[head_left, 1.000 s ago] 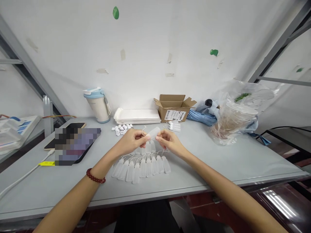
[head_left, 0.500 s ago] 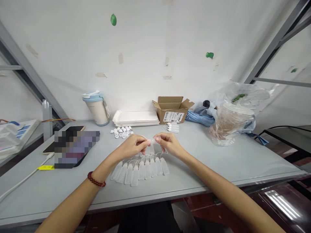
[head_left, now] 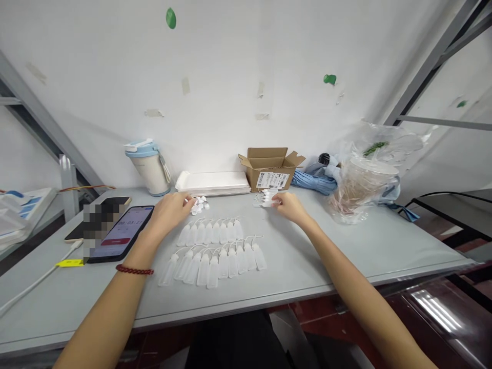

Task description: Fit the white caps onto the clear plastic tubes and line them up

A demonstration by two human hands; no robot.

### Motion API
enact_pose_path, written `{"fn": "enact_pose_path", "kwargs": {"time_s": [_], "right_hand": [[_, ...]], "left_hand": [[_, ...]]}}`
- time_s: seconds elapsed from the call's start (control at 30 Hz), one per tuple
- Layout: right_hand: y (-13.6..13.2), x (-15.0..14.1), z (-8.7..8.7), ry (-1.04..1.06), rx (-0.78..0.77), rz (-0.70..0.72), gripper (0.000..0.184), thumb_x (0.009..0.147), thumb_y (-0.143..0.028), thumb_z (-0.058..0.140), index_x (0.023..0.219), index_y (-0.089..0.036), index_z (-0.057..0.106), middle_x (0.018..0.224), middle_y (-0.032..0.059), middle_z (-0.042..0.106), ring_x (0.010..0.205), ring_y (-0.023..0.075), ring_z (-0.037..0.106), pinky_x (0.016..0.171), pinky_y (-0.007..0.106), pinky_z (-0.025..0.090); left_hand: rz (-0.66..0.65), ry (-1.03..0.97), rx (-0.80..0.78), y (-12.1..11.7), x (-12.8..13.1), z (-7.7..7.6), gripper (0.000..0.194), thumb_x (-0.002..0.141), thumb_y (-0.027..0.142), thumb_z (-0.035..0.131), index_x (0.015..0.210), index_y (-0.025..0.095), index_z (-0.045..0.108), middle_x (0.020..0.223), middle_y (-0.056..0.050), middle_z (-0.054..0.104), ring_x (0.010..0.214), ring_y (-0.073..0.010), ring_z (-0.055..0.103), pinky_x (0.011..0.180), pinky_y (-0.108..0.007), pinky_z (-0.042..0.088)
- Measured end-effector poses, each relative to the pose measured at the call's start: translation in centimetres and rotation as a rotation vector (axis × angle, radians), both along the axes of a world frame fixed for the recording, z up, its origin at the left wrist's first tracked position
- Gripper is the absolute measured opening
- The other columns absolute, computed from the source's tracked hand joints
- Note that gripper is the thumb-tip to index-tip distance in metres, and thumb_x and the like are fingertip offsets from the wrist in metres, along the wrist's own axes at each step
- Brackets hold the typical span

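Two rows of small translucent squeeze bottles with tethered caps lie on the grey table: a far row (head_left: 210, 231) and a near row (head_left: 215, 261). My left hand (head_left: 171, 209) reaches forward to a heap of small white caps (head_left: 200, 203); its fingertips touch the heap, and its fingers are curled. My right hand (head_left: 290, 205) reaches to a small bunch of uncapped bottles (head_left: 265, 198) in front of the cardboard box, with its fingers closing on one of them.
A cardboard box (head_left: 270, 168), a stack of white trays (head_left: 213, 183) and a blue-lidded jug (head_left: 148, 166) stand along the wall. A phone (head_left: 119, 233) with a cable lies at the left. A plastic bag (head_left: 365, 179) and blue cloth sit at the right.
Both hands were pinching one bottle together above the rows. That bottle is now laid down, and the hands have parted, left toward the caps, right toward the loose bottles.
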State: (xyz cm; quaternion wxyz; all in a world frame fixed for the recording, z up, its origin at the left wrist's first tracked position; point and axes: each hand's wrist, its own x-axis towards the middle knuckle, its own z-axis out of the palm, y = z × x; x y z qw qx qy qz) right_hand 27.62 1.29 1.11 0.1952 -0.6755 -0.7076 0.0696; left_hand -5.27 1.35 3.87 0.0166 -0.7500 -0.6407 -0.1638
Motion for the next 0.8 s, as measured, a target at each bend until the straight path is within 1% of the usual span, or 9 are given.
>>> {"fn": "enact_pose_path", "kwargs": {"time_s": [0.1,0.2,0.37,0.43,0.5,0.57,0.63,0.7,0.8], "right_hand": [[0.0,0.3,-0.2,-0.103,-0.015,-0.064,0.026,0.077,-0.013,0.057,0.101,-0.011,0.066,0.102,0.0134,0.068,0.091,0.0231,0.062,0.073,0.027,0.042],[-0.1,0.1,-0.3,-0.137,-0.001,-0.095,0.027,0.077,-0.012,0.057,0.102,-0.010,0.065,0.108,0.0158,0.064,0.095,0.0253,0.060,0.073,0.028,0.042],[-0.5,-1.1,-0.7,-0.155,0.072,-0.035,0.023,0.080,-0.016,0.058,0.101,-0.011,0.063,0.107,0.0163,0.061,0.102,0.0270,0.056,0.075,0.030,0.042],[-0.8,-1.9,-0.9,-0.083,0.133,0.074,0.022,0.081,-0.016,0.057,0.102,-0.011,0.063,0.105,0.0156,0.061,0.101,0.0253,0.056,0.077,0.031,0.043],[-1.3,-2.7,-1.0,0.037,0.154,0.259,0.023,0.082,-0.016,0.055,0.104,-0.012,0.061,0.101,0.0131,0.062,0.092,0.0212,0.057,0.076,0.030,0.044],[-1.9,-3.6,-1.1,0.156,0.113,0.464,0.023,0.085,-0.017,0.052,0.106,-0.014,0.061,0.097,0.0099,0.063,0.082,0.0170,0.058,0.072,0.028,0.045],[-2.5,-4.3,-1.1,0.225,0.053,0.618,0.023,0.088,-0.016,0.046,0.105,-0.015,0.062,0.095,0.0078,0.065,0.077,0.0150,0.058,0.071,0.027,0.044],[-3.1,-4.8,-0.9,0.238,0.011,0.705,0.027,0.090,-0.016,0.041,0.105,-0.016,0.063,0.093,0.0070,0.065,0.078,0.0148,0.057,0.073,0.028,0.044],[-3.7,-5.2,-0.7,0.221,-0.055,0.763,0.029,0.092,-0.016,0.039,0.106,-0.017,0.064,0.092,0.0072,0.062,0.079,0.0147,0.057,0.076,0.029,0.044]], "left_hand": [[-0.001,0.049,-0.016,0.7,-0.8,-0.7,0.031,0.080,0.031,0.040,0.087,0.018,0.067,0.081,-0.008,0.072,0.078,-0.0247,0.064,0.060,-0.028,0.039],[-0.017,0.063,-0.031,1.1,-1.1,-1.1,0.030,0.078,0.028,0.043,0.089,0.017,0.068,0.086,-0.009,0.072,0.082,-0.0260,0.065,0.064,-0.029,0.041],[-0.081,0.033,-0.083,1.3,-0.8,-1.8,0.030,0.077,0.026,0.046,0.095,0.017,0.068,0.090,-0.009,0.072,0.085,-0.0257,0.065,0.069,-0.030,0.044],[-0.096,0.004,-0.096,1.4,-0.6,-2.1,0.033,0.078,0.026,0.045,0.100,0.016,0.067,0.092,-0.009,0.072,0.085,-0.0251,0.065,0.070,-0.030,0.044],[-0.104,-0.024,-0.091,1.6,-0.5,-2.4,0.036,0.080,0.028,0.044,0.106,0.015,0.066,0.093,-0.010,0.072,0.085,-0.0251,0.065,0.071,-0.030,0.044],[-0.122,-0.041,-0.076,1.8,-0.4,-2.7,0.038,0.080,0.031,0.045,0.108,0.015,0.065,0.093,-0.009,0.071,0.085,-0.0252,0.064,0.071,-0.031,0.044],[-0.147,-0.041,-0.064,2.1,-0.4,-3.0,0.037,0.079,0.033,0.045,0.104,0.016,0.067,0.092,-0.009,0.070,0.086,-0.0256,0.063,0.071,-0.031,0.044],[-0.175,-0.035,-0.063,2.3,-0.5,-3.2,0.033,0.078,0.032,0.046,0.096,0.017,0.069,0.091,-0.009,0.070,0.087,-0.0255,0.062,0.071,-0.031,0.044],[-0.211,-0.026,-0.074,2.5,-0.5,-3.4,0.028,0.075,0.030,0.047,0.084,0.017,0.071,0.087,-0.008,0.070,0.085,-0.0248,0.062,0.072,-0.030,0.044]]}}
